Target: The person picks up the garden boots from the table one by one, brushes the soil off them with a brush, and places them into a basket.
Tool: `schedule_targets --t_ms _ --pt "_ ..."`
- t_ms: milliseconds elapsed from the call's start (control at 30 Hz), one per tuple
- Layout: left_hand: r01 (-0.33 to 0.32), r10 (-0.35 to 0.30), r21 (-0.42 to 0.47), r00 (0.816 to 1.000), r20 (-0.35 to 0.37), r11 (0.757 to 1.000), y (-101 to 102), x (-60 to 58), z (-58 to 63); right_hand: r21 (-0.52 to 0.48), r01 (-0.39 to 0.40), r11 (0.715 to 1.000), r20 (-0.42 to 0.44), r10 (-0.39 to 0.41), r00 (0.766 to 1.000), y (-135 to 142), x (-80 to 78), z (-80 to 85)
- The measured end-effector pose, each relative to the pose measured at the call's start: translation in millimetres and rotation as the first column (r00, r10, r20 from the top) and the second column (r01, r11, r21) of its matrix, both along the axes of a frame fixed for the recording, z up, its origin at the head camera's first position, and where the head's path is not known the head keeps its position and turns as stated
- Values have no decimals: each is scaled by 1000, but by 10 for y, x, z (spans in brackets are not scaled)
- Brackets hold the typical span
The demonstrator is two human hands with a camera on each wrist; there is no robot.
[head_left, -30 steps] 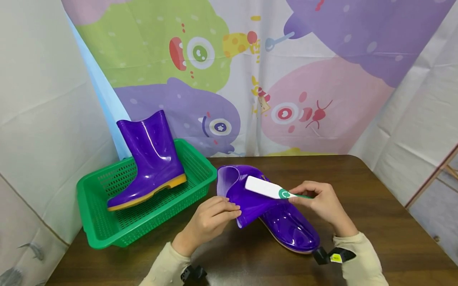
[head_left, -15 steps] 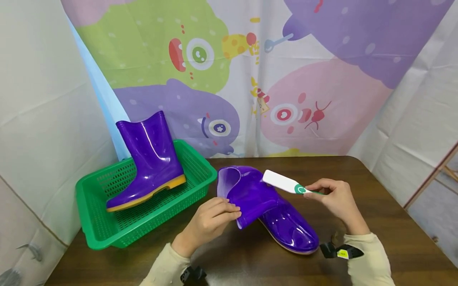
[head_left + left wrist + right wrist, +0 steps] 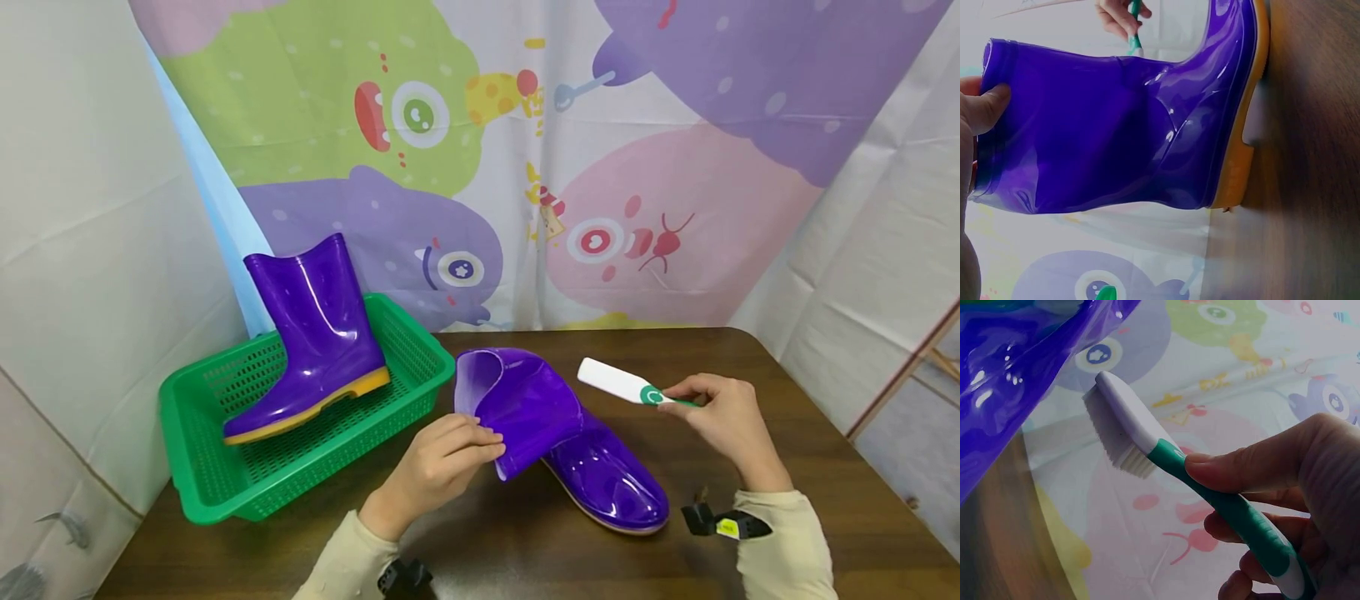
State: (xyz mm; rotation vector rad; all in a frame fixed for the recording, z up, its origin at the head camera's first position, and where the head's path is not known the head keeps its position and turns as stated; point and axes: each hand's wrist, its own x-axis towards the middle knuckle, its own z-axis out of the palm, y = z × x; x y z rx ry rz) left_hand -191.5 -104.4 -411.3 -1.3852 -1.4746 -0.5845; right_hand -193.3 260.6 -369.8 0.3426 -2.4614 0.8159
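A glossy purple rain boot (image 3: pixel 540 408) with a yellow sole stands on the table, its toe toward the front right. My left hand (image 3: pixel 438 462) pinches the rim of its shaft between thumb and fingers; the left wrist view shows the thumb on the outside of the boot (image 3: pixel 1097 131). In my right hand (image 3: pixel 723 417) is a scrub brush (image 3: pixel 618 383) with a white head and green handle, held to the right of the boot and apart from it. Pale bristles on the brush (image 3: pixel 1129 419) face the boot in the right wrist view.
At the left a green plastic basket (image 3: pixel 300 487) holds a second purple boot (image 3: pixel 318 333), upright and leaning. The brown wooden table (image 3: pixel 780 383) ends at a curtain (image 3: pixel 480 150) printed with cartoon monsters.
The brush has moved right, from over the boot's shaft to beside it, with my right hand. My left hand and the boot have stayed nearly still.
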Motion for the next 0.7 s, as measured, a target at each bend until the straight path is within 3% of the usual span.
schedule_targets --t_ms 400,700 --pt "-3 3 0 1000 10 1000 -13 5 20 4 51 999 89 -52 995 68 -68 -40" --pt "-23 23 1 999 31 1000 -17 17 25 -34 79 996 107 -75 991 207 -99 -98"
